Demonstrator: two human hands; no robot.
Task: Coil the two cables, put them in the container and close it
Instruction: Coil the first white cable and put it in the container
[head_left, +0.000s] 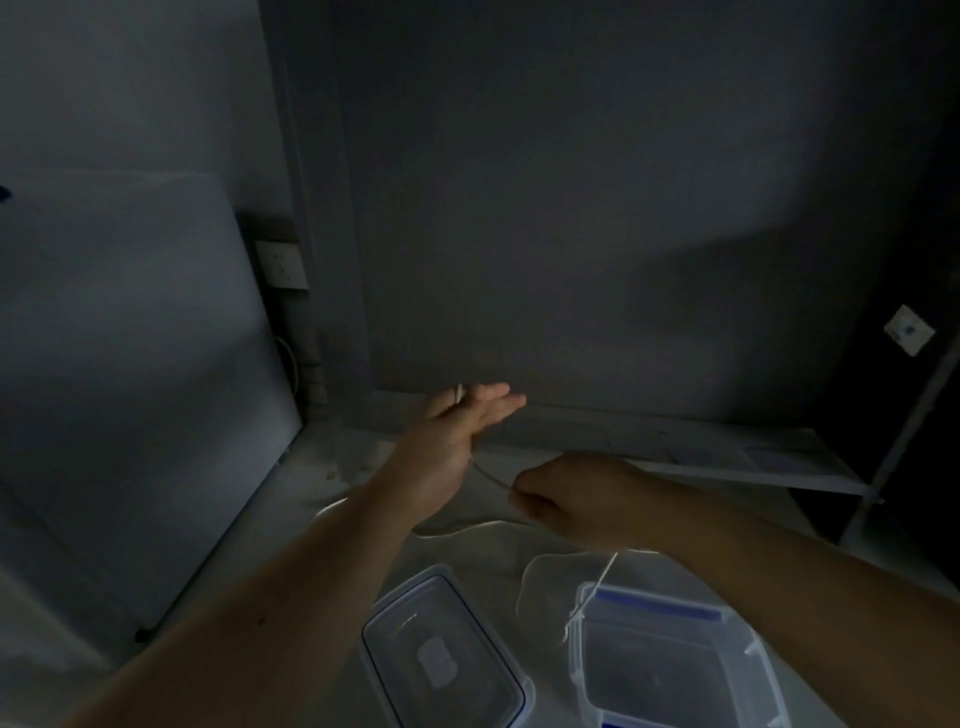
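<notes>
White cable between two hands; one container, one lid.

Two hands, one cable, one container, one lid.

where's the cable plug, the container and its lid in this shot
cable plug (459, 393), head view, on the white plug end at the left hand's fingers
container (670, 670), head view, on its clear open inside, lower right
lid (441, 654), head view, on the flat clear middle, left of the container
</notes>
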